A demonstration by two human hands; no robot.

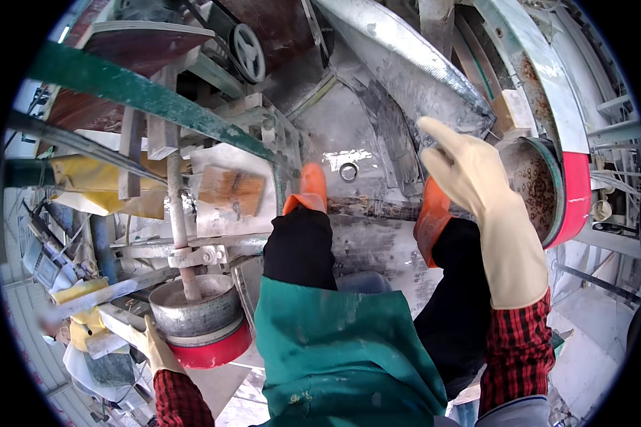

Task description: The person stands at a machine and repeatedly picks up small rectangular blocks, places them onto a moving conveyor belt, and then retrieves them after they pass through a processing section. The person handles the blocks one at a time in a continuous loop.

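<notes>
My right hand (470, 167), in a cream rubber glove, is raised in mid-air with its fingers stretched out and holding nothing. It is close to a round metal drum (530, 181) with a red band, whose brown-spotted inner face shows. Down at the left, my left hand (155, 349), gloved alike, lies beside a second round metal drum (199, 313) with a red band below. Its fingers point up and look apart, with the thumb near the drum's side; whether it touches the drum I cannot tell. A pale shaft (176, 213) runs down into that drum.
A green metal beam (149, 89) crosses the upper left, with a grey handwheel (248, 53) behind it. A large worn metal sheet (413, 64) leans ahead. Between my orange boots (430, 220) a dark wooden bar (374, 208) crosses the wet floor, near a small ring (347, 171).
</notes>
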